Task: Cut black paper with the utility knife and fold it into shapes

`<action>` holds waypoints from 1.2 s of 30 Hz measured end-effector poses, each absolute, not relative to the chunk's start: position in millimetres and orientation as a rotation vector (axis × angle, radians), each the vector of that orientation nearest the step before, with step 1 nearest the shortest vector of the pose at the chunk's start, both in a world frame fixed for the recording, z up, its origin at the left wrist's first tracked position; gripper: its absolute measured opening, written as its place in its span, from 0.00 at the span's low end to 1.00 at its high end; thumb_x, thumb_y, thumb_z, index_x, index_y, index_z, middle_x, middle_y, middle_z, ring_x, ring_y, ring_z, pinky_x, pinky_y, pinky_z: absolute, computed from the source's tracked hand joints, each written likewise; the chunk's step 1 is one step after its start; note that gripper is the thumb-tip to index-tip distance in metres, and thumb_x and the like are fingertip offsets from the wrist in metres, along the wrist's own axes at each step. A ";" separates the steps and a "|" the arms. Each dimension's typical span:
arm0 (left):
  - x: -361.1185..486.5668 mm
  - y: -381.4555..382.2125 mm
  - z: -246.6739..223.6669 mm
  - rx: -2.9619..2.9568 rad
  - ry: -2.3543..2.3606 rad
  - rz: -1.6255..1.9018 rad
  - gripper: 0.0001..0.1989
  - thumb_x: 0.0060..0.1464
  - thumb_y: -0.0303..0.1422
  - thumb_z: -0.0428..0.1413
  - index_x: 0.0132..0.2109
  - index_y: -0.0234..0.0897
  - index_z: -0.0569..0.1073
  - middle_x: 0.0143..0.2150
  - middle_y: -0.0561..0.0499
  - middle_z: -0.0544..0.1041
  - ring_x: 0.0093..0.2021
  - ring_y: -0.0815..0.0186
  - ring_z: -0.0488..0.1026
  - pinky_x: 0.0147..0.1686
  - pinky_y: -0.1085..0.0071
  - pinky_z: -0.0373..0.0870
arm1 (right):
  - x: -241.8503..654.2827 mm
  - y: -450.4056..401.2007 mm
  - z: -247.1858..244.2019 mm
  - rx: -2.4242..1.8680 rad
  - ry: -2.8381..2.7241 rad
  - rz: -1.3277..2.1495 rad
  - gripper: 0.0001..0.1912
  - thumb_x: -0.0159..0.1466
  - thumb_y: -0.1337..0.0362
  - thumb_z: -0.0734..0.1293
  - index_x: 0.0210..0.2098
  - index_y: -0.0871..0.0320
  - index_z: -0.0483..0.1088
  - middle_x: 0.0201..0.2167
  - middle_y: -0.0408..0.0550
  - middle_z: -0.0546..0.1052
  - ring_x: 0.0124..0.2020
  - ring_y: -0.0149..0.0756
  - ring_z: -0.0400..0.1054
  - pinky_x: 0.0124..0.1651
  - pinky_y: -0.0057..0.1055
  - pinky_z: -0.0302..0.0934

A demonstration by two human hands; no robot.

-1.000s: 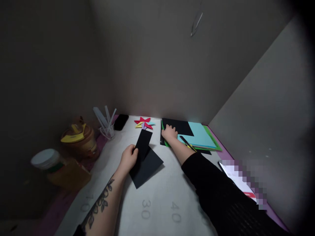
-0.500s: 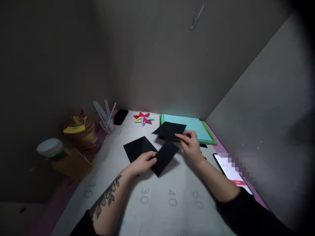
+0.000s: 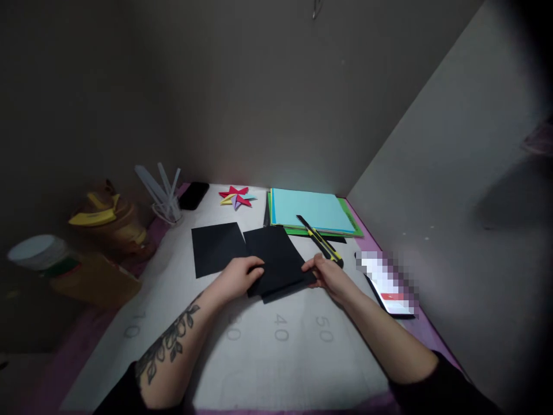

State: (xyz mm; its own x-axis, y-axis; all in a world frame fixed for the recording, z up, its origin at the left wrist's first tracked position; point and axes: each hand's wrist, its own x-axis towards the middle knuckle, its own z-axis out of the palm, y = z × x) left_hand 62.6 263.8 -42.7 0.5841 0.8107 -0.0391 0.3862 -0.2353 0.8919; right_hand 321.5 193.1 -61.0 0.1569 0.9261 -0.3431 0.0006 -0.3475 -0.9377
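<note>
Your left hand (image 3: 239, 278) and right hand (image 3: 332, 276) pinch black sheets (image 3: 279, 253), twelve o'clock from you (how many overlap is hard to tell). Another black square (image 3: 218, 248) lies at their nine o'clock, a cutter (image 3: 320, 241) at twelve o'clock from your right hand.

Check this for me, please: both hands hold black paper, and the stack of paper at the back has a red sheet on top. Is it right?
Not entirely: the top sheet of the stack is light blue, not red, as the head view shows. The left hand and right hand do hold black paper.
</note>
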 end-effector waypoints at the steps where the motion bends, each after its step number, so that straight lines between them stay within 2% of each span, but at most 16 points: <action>1: 70.1 259.5 -44.4 1.898 0.963 0.530 0.11 0.53 0.37 0.55 0.41 0.40 0.78 0.41 0.48 0.80 0.41 0.57 0.75 0.42 0.67 0.68 | 317.9 195.5 -61.2 -1.531 -0.873 1.357 0.23 0.53 0.41 0.67 0.27 0.56 0.68 0.17 0.39 0.65 0.20 0.31 0.62 0.25 0.31 0.64; 3: 79.9 254.9 -46.0 1.955 0.938 0.499 0.14 0.55 0.35 0.53 0.45 0.40 0.78 0.44 0.47 0.80 0.44 0.56 0.75 0.45 0.66 0.67 | 312.5 197.6 -62.8 -1.505 -0.840 1.344 0.21 0.49 0.48 0.72 0.31 0.55 0.65 0.18 0.35 0.64 0.20 0.29 0.62 0.22 0.27 0.61; 7: 75.9 257.1 -40.1 2.123 1.008 0.544 0.19 0.59 0.36 0.50 0.54 0.39 0.73 0.53 0.43 0.76 0.52 0.56 0.72 0.52 0.63 0.64 | 314.3 195.1 -67.6 -1.568 -0.797 1.317 0.29 0.43 0.58 0.76 0.41 0.53 0.63 0.19 0.32 0.65 0.19 0.30 0.64 0.19 0.25 0.59; 8: 70.2 259.3 -38.5 2.197 1.082 0.535 0.21 0.59 0.37 0.49 0.58 0.39 0.70 0.57 0.42 0.73 0.57 0.54 0.68 0.55 0.60 0.62 | 317.2 193.8 -68.0 -1.589 -0.811 1.343 0.27 0.43 0.59 0.76 0.40 0.54 0.64 0.19 0.32 0.65 0.19 0.30 0.64 0.19 0.26 0.58; 10: 55.0 265.9 -37.6 2.321 1.289 0.411 0.28 0.59 0.40 0.49 0.65 0.41 0.60 0.66 0.42 0.61 0.66 0.47 0.53 0.60 0.48 0.53 | 324.3 190.7 -67.3 -1.598 -0.887 1.406 0.20 0.45 0.59 0.75 0.33 0.56 0.65 0.19 0.35 0.67 0.19 0.29 0.64 0.19 0.25 0.57; 12: 38.6 275.0 -39.9 2.320 1.433 0.186 0.35 0.58 0.44 0.49 0.69 0.40 0.49 0.70 0.40 0.51 0.69 0.42 0.42 0.59 0.38 0.45 | 331.1 188.0 -64.7 -1.560 -0.972 1.446 0.16 0.48 0.59 0.73 0.28 0.56 0.63 0.19 0.36 0.68 0.18 0.28 0.63 0.18 0.24 0.54; 14: 26.3 284.8 -43.1 2.305 1.491 0.076 0.37 0.58 0.44 0.48 0.70 0.36 0.46 0.70 0.39 0.50 0.69 0.42 0.39 0.60 0.36 0.40 | 335.8 186.5 -61.1 -1.505 -1.016 1.424 0.16 0.50 0.59 0.73 0.27 0.56 0.62 0.20 0.37 0.69 0.19 0.29 0.64 0.19 0.24 0.55; 16: 22.6 291.2 -44.1 2.258 1.591 0.195 0.36 0.59 0.42 0.47 0.69 0.33 0.48 0.69 0.37 0.51 0.69 0.43 0.40 0.61 0.38 0.39 | 337.7 186.8 -58.0 -1.465 -1.023 1.371 0.15 0.50 0.59 0.73 0.28 0.55 0.63 0.22 0.38 0.72 0.22 0.30 0.66 0.23 0.25 0.58; 19: 35.9 286.7 -41.5 1.989 1.562 0.594 0.31 0.59 0.41 0.47 0.66 0.30 0.57 0.65 0.35 0.61 0.66 0.48 0.55 0.61 0.52 0.53 | 335.3 189.2 -56.4 -1.424 -0.973 1.312 0.16 0.49 0.57 0.74 0.31 0.55 0.64 0.26 0.42 0.75 0.27 0.34 0.70 0.30 0.29 0.62; 21: 52.9 274.5 -40.7 1.683 1.341 0.697 0.29 0.57 0.44 0.50 0.60 0.31 0.65 0.57 0.36 0.72 0.57 0.51 0.69 0.54 0.59 0.64 | 331.0 190.2 -57.4 -1.390 -0.937 1.314 0.17 0.49 0.57 0.74 0.31 0.55 0.65 0.28 0.43 0.76 0.29 0.35 0.71 0.34 0.31 0.63; 23: 69.3 260.8 -42.7 1.472 1.028 0.635 0.27 0.54 0.44 0.55 0.56 0.30 0.69 0.48 0.37 0.77 0.48 0.51 0.74 0.46 0.61 0.70 | 325.5 190.6 -58.4 -1.348 -0.929 1.323 0.17 0.49 0.57 0.74 0.31 0.55 0.65 0.28 0.43 0.76 0.30 0.34 0.70 0.35 0.31 0.63; 25: 79.6 251.2 -45.5 1.375 0.826 0.600 0.23 0.53 0.40 0.57 0.52 0.30 0.71 0.46 0.38 0.78 0.47 0.53 0.75 0.45 0.63 0.70 | 320.1 190.8 -57.6 -1.318 -0.954 1.325 0.15 0.51 0.58 0.73 0.31 0.56 0.64 0.27 0.42 0.76 0.30 0.33 0.70 0.36 0.30 0.61; 28: 78.5 247.4 -42.7 1.516 0.889 0.750 0.15 0.53 0.34 0.55 0.47 0.32 0.71 0.43 0.43 0.77 0.44 0.58 0.73 0.44 0.65 0.68 | 314.0 192.6 -52.3 -1.299 -1.042 1.317 0.13 0.52 0.60 0.72 0.34 0.56 0.66 0.28 0.42 0.76 0.31 0.33 0.70 0.37 0.30 0.60; 31: 64.8 250.1 -30.5 1.858 0.968 0.840 0.08 0.55 0.33 0.51 0.38 0.34 0.72 0.33 0.50 0.75 0.34 0.64 0.70 0.37 0.70 0.66 | 309.9 196.1 -46.3 -1.273 -1.152 1.194 0.12 0.54 0.61 0.70 0.37 0.56 0.68 0.31 0.44 0.76 0.33 0.35 0.69 0.38 0.31 0.60; 33: 56.7 252.7 -24.4 1.984 0.957 0.867 0.08 0.57 0.34 0.51 0.34 0.35 0.71 0.28 0.53 0.71 0.30 0.67 0.66 0.33 0.72 0.64 | 306.9 199.1 -45.8 -1.272 -1.209 1.062 0.11 0.54 0.61 0.69 0.36 0.56 0.68 0.30 0.43 0.74 0.33 0.35 0.68 0.37 0.30 0.59; 36: 52.8 257.7 -27.8 1.894 1.067 0.928 0.10 0.58 0.36 0.49 0.37 0.36 0.71 0.28 0.54 0.70 0.28 0.69 0.65 0.30 0.74 0.62 | 300.6 203.1 -51.5 -1.357 -1.243 0.969 0.09 0.56 0.58 0.68 0.31 0.56 0.67 0.22 0.40 0.69 0.27 0.33 0.63 0.30 0.29 0.56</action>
